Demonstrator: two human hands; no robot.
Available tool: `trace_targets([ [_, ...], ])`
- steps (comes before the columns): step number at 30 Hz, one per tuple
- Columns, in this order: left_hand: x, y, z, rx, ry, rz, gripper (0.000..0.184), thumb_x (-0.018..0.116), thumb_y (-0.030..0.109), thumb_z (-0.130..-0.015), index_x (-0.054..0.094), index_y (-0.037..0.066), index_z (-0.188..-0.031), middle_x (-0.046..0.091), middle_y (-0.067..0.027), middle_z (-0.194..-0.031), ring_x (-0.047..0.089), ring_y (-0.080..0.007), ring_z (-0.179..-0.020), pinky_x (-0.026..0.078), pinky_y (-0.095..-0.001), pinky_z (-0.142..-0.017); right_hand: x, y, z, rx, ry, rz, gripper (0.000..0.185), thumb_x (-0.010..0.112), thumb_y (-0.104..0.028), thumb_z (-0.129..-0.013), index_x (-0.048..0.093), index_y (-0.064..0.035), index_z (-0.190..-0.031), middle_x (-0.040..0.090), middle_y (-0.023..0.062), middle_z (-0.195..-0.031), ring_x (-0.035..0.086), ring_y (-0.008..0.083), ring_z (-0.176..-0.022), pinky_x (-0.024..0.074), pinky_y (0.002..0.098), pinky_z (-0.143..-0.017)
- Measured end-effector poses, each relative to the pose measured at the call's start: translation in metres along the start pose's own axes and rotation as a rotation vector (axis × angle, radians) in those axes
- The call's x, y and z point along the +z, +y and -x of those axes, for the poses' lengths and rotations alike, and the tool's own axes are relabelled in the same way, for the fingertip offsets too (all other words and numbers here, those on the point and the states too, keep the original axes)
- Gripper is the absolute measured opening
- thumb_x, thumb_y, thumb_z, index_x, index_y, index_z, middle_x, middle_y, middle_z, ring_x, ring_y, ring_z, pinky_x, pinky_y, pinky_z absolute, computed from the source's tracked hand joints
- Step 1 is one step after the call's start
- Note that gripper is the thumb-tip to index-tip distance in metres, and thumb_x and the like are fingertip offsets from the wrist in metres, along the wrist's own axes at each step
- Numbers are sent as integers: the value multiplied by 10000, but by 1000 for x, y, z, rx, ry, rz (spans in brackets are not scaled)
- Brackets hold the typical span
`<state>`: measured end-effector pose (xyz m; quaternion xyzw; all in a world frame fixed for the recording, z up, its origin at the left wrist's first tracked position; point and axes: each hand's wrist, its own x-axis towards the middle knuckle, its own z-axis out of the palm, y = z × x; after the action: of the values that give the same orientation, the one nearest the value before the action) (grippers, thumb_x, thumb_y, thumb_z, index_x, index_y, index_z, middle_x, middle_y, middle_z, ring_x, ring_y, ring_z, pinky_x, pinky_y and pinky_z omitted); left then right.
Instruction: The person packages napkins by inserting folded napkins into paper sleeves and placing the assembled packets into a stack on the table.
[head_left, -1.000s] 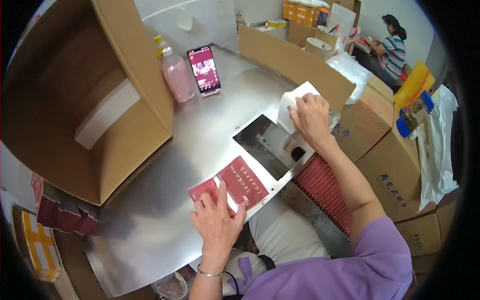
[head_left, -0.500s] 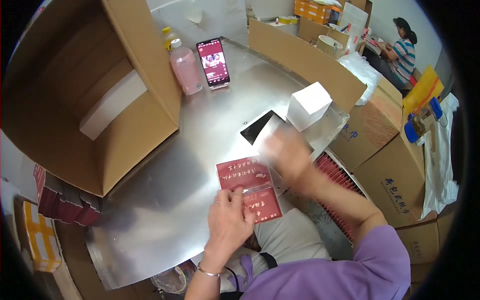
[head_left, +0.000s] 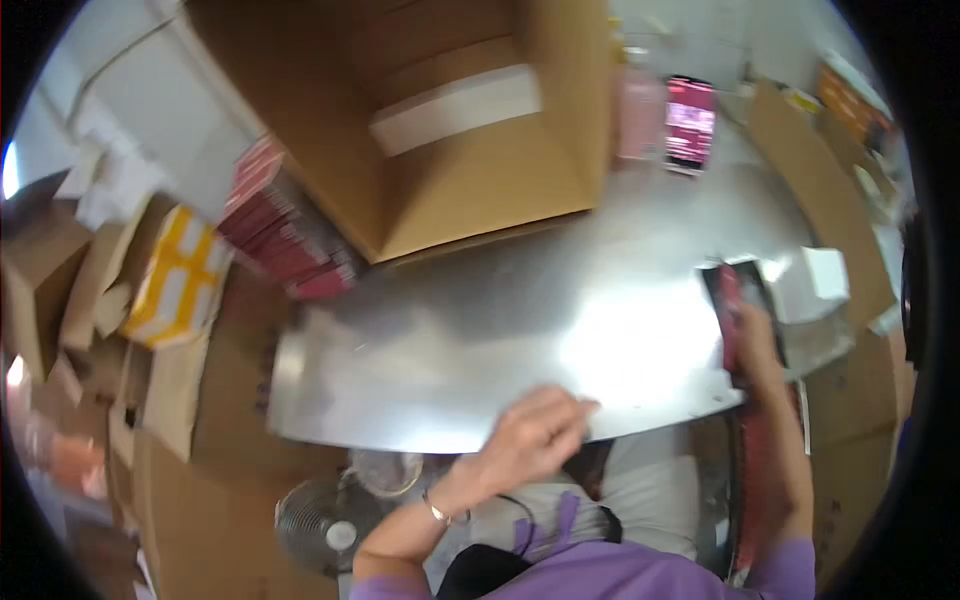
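Note:
Over the front edge of the metal table [head_left: 470, 340], my left hand [head_left: 540, 430] has its fingers curled closed, with nothing visible in them. A silver bangle circles that wrist. On the right, my right hand [head_left: 757, 340] grips a red printed packet [head_left: 731, 305] standing on its narrow side. The packet is over a black pad [head_left: 768, 300] lying on the table; blur hides its print and whether it touches the pad. Just right of the pad stands a white box [head_left: 824, 273].
A large open carton [head_left: 490, 190] with a white strip inside stands at the back. Left of it are stacked red packets [head_left: 290, 230] and a yellow-taped box [head_left: 180, 280]. A phone [head_left: 690, 125] and a pink bottle [head_left: 640, 105] stand behind. A fan [head_left: 330, 525] sits below.
The view has swung left. The red packet, flat under my left hand before, is now in my right hand at the black pad. My left hand has come off it and curled closed.

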<state>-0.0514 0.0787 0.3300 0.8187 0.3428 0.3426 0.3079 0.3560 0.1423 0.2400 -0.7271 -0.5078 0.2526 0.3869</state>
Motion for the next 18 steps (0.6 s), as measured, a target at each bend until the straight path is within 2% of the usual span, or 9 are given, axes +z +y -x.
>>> trace_targets([
  [1, -30, -12, 1, 103, 225, -258, 219, 707, 3, -825, 690, -2, -1043, 677, -135, -894, 636, -311, -817, 510, -403, -777, -13, 2, 5, -204, -63, 602, 222, 642, -198, -886, 657, 17, -837, 650, 190, -732, 613, 365, -662, 472, 467, -627],
  [2, -71, -9, -12, 148, 452, -481, 205, 677, -59, -793, 673, 8, -987, 683, -135, -910, 640, -305, -842, 511, -384, -770, -20, -5, 15, -273, -73, 727, 158, 600, -102, -907, 696, 20, -935, 651, 261, -845, 626, 438, -797, 488, 476, -704],
  [4, -165, -19, -36, 245, 765, -830, 164, 683, -45, -741, 653, 30, -884, 659, -114, -871, 604, -316, -839, 469, -422, -792, -16, -21, 48, -442, 159, 563, 202, 594, -13, -858, 692, 12, -1034, 678, 208, -960, 628, 399, -905, 475, 473, -827],
  [6, -247, -23, -61, 171, 895, -1105, 251, 701, 42, -740, 637, 52, -982, 627, -123, -992, 566, -319, -962, 433, -460, -880, -2, -68, 76, -592, 278, 525, 264, 601, 12, -843, 675, 3, -1096, 674, 179, -1017, 622, 378, -988, 448, 478, -915],
  [8, -309, -42, -89, -164, 955, -1310, 480, 697, 353, -765, 649, 58, -1140, 592, -225, -1194, 551, -423, -1086, 429, -539, -963, 12, -95, 91, -749, 244, 405, 259, 596, 25, -849, 664, 15, -1098, 658, 176, -1078, 601, 378, -1083, 416, 484, -998],
  [10, -353, -54, -116, -573, 820, -1268, 758, 680, 650, -752, 636, 83, -1253, 520, -247, -1374, 483, -515, -1260, 405, -577, -1046, 36, -111, 95, -764, 205, 368, 262, 609, 29, -839, 658, 31, -1096, 658, 183, -1086, 599, 384, -1096, 413, 479, -1013],
  [11, -370, -64, -122, -790, 673, -1312, 916, 677, 753, -719, 587, 100, -1354, 505, -244, -1437, 447, -489, -1342, 386, -550, -1091, 46, -114, 98, -714, 165, 380, 227, 624, 30, -839, 669, 31, -1062, 661, 182, -1093, 594, 379, -1124, 408, 496, -1031],
  [14, -416, -107, -134, -998, 440, -802, 1201, 663, 847, -638, 376, 105, -1537, 444, -234, -1513, 401, -371, -1427, 356, -435, -1155, 47, -93, 91, -609, 211, 194, 178, 661, 41, -829, 685, 31, -1005, 674, 174, -1081, 610, 368, -1101, 473, 468, -988],
  [18, -480, -186, -126, -910, 341, -835, 1144, 712, 796, -635, 445, 86, -1492, 524, -224, -1452, 480, -368, -1369, 391, -428, -1123, 44, -105, 93, -575, 210, 137, 164, 657, 57, -815, 686, 33, -975, 679, 170, -1047, 616, 372, -1077, 490, 442, -953],
])
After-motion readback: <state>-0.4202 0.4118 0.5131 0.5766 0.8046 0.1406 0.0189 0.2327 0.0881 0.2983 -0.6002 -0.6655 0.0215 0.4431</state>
